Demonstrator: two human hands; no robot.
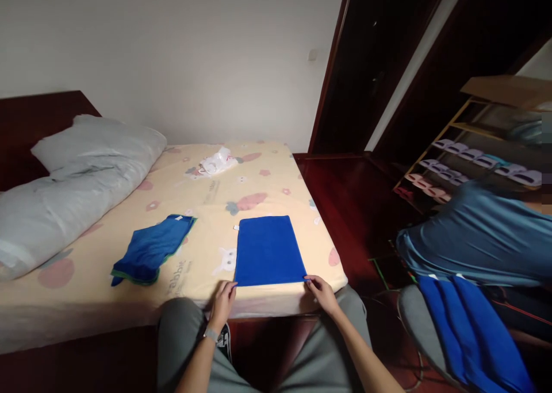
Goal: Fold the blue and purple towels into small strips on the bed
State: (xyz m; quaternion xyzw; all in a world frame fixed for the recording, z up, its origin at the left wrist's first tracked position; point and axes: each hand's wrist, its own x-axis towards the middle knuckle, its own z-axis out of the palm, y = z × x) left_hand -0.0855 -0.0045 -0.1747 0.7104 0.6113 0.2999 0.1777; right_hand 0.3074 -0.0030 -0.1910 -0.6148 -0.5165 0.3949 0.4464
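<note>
A bright blue cloth (269, 250) lies spread flat at the near edge of the bed, with a small white tag on its left side. My left hand (224, 301) pinches its near left corner. At the near right corner, my right hand (321, 294) has its fingertips closed on the cloth's edge. Off to the left is a crumpled pile of darker blue cloth (155, 249) with green edging and a white tag, apart from both hands.
The bed (207, 226) has a patterned cream sheet. A white plastic bag (217, 161) and a grey quilt (86, 180) lie on it. At right are a chair with blue cloths (470, 330), a person's blue-grey clothing (470, 232), and a shoe rack (448, 120).
</note>
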